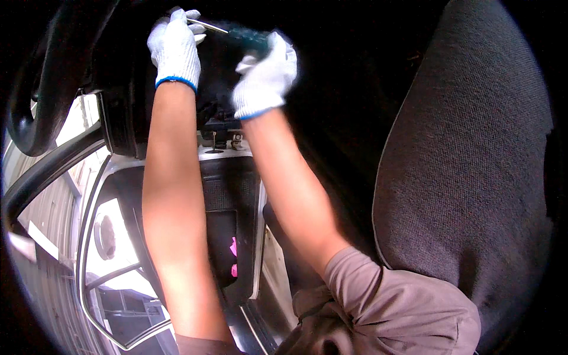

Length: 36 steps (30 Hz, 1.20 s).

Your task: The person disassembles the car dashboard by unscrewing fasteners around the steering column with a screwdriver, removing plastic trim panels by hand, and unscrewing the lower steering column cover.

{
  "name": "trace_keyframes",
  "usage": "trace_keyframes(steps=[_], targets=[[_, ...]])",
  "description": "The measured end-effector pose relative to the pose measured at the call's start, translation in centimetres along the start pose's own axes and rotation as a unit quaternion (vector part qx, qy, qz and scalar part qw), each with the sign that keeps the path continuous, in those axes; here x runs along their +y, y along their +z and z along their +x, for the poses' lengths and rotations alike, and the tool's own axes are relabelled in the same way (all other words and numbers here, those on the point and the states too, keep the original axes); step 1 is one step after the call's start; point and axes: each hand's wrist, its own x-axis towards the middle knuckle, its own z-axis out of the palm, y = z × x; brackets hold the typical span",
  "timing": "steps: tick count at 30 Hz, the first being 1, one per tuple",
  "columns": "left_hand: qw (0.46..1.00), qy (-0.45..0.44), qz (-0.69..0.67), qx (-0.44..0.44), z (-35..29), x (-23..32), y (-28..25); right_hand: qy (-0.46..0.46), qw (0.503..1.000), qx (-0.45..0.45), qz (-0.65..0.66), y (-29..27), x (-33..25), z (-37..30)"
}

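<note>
My right hand [269, 74], in a white knit glove with a blue cuff edge, is closed round the dark green handle of a screwdriver [247, 39]. Its thin metal shaft runs left and slightly up to the fingers of my left hand [176, 50]. That hand wears a matching glove. Its fingers are bent about the shaft's far end and a small dark part, which I cannot make out. Both arms reach up into deep shadow, where the surface beyond the hands is too dark to read.
This is a vehicle interior. A dark fabric seat [467, 154] fills the right side. A black steering wheel [32, 139] curves at upper left. Below stands an open door [222, 177] with a window, and pink pieces [234, 247] lie against its dark panel. Corrugated metal shows outside.
</note>
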Motion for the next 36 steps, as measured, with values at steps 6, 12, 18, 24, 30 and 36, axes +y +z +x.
trace_keyframes(steps=[6,12,18,24,30,36], targets=[[1.0,-0.008,0.002,-0.011,-0.4,0.4,-0.2,0.017,1.0,-0.008,-0.012,0.0,-0.5,-0.4],[1.0,-0.015,0.023,-0.008,-0.1,0.6,-0.1,0.015,1.0,-0.003,-0.012,0.0,-0.6,-0.4],[1.0,-0.022,-0.018,-0.005,-0.1,0.8,0.2,-0.004,1.0,0.01,-0.015,0.3,-0.6,-0.1],[1.0,-0.011,-0.024,-0.007,0.2,0.1,0.2,-0.022,0.999,0.008,-0.023,0.2,-0.6,-0.1],[0.999,-0.018,-0.049,-0.004,0.4,0.2,0.2,-0.046,0.999,-0.007,-0.026,0.4,-0.8,-0.3],[0.997,-0.011,-0.071,-0.001,0.1,0.3,0.4,-0.072,0.994,-0.039,-0.074,0.6,-1.8,-0.5]])
